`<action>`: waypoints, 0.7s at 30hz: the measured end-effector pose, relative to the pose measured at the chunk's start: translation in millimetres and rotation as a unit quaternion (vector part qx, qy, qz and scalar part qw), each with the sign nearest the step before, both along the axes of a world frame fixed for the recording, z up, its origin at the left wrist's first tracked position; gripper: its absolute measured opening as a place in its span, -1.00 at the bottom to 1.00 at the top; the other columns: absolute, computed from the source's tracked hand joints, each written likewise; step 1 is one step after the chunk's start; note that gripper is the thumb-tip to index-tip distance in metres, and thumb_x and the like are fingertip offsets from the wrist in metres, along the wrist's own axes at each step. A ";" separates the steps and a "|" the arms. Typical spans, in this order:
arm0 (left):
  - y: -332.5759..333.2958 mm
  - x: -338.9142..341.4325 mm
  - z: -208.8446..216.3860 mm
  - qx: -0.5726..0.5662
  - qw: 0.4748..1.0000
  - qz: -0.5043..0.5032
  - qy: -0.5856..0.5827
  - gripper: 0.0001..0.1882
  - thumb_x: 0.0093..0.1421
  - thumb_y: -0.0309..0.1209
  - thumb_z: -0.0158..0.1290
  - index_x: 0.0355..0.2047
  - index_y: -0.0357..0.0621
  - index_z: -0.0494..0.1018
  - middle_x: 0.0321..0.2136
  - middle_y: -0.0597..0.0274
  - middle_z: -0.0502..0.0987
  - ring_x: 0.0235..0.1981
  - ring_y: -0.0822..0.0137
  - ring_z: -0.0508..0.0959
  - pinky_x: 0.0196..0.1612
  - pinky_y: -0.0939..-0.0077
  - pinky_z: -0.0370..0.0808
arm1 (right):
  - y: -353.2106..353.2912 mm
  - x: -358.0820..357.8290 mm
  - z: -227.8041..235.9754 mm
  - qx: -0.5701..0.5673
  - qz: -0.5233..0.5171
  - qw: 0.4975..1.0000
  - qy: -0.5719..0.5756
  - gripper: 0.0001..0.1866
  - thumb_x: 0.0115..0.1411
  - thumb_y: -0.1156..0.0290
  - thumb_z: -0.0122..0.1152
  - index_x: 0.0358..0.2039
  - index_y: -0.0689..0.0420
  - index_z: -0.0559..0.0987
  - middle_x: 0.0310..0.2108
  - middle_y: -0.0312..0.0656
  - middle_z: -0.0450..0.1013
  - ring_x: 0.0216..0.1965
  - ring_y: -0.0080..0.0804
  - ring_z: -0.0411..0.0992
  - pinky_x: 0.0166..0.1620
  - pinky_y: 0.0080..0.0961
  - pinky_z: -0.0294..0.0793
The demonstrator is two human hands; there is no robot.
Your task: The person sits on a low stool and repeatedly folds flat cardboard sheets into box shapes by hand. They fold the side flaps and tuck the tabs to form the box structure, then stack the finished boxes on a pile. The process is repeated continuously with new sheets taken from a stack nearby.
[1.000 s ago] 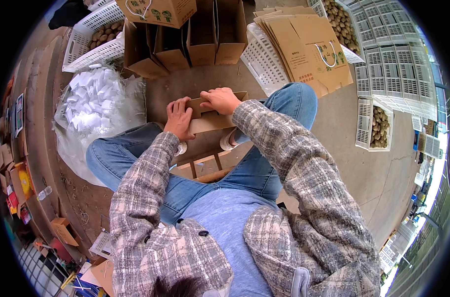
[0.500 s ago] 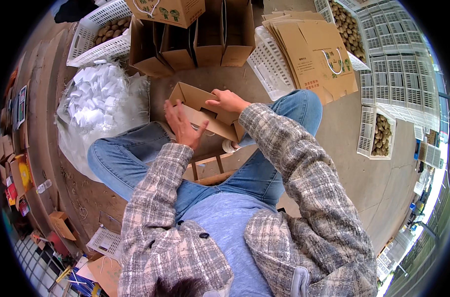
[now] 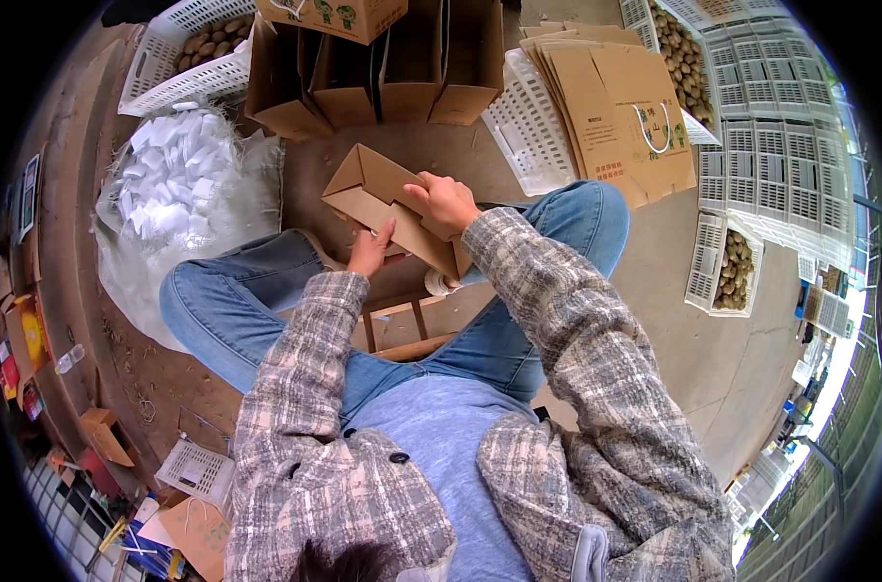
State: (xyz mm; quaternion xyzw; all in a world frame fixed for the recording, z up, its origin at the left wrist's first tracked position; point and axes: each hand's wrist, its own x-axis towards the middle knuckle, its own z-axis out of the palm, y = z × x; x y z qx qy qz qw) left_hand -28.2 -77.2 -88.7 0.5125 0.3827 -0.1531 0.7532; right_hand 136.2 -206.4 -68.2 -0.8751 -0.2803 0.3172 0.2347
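Note:
A brown cardboard box (image 3: 383, 179) is tilted between my knees, its folded flaps facing up. My left hand (image 3: 368, 250) holds the near left side, thumb along the edge and the other fingers partly hidden behind the board. At the right end my right hand (image 3: 446, 202) grips the box, its thumb and fingers bent over the flaps. Just beyond stand several open brown boxes (image 3: 407, 102) in a row, with a printed carton (image 3: 349, 17) with a cord handle on top of them.
On the left sits a sack (image 3: 135, 281) heaped with white foam pieces, near a white crate (image 3: 150, 85) of brown fruit. Flattened printed boxes (image 3: 601, 116) lean on a white crate (image 3: 528, 126) at right. More crates (image 3: 770, 155) are stacked beyond, and a low wooden stool (image 3: 412, 347) is beneath me.
My left hand has gone from spread fingers over the near flap to a grip on the box's near side. The near flap is now folded further over the opening. My right hand stays on the box.

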 end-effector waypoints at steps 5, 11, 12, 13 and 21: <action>0.0 -2.2 4.9 0.010 0.999 0.025 -0.022 -0.32 0.39 0.15 -0.15 0.23 -0.17 0.29 0.08 0.16 0.49 -0.01 0.27 0.58 -0.10 0.21 0.69 | -8.7 2.2 -27.1 0.111 0.046 0.988 0.092 -0.39 0.42 -0.07 -0.10 0.21 0.19 0.30 -0.02 0.22 0.50 0.03 0.19 0.45 0.06 -0.04 0.41; 40.2 -7.1 85.3 0.057 0.982 0.153 -0.095 -0.09 0.34 0.38 -0.42 0.25 -0.22 0.27 0.09 0.13 0.48 0.03 0.25 0.55 0.00 0.31 0.55 | 7.0 -43.9 88.4 0.253 0.020 0.966 -0.044 -0.44 0.32 0.24 0.16 0.22 0.23 0.26 0.18 0.19 0.28 0.10 0.19 0.32 0.17 -0.09 0.31; 43.0 -10.8 102.6 0.042 0.977 0.181 -0.108 -0.08 0.33 0.39 -0.45 0.26 -0.18 0.27 0.09 0.15 0.48 0.06 0.25 0.52 0.07 0.27 0.49 | 3.4 -52.8 106.8 0.269 0.020 0.961 -0.054 -0.42 0.26 0.32 0.21 0.22 0.22 0.25 0.18 0.17 0.27 0.11 0.18 0.32 0.18 -0.10 0.32; 45.9 -16.6 122.2 0.028 0.970 0.209 -0.120 -0.07 0.32 0.41 -0.47 0.28 -0.13 0.27 0.09 0.16 0.48 0.09 0.24 0.50 0.13 0.23 0.44 | -2.4 -61.5 123.0 0.286 0.020 0.956 -0.063 -0.39 0.21 0.39 0.26 0.22 0.21 0.25 0.19 0.14 0.26 0.12 0.16 0.32 0.19 -0.11 0.32; 58.6 -85.6 181.8 -0.030 0.963 0.120 -0.238 -0.22 0.35 0.37 -0.42 0.26 0.05 0.24 0.17 0.26 0.42 0.16 0.34 0.40 0.21 0.30 0.27 | -77.2 -81.8 157.5 0.290 0.185 0.937 -0.059 -0.40 0.11 0.73 0.18 0.17 0.15 0.27 0.32 -0.01 0.21 0.29 -0.06 0.28 0.33 -0.26 0.28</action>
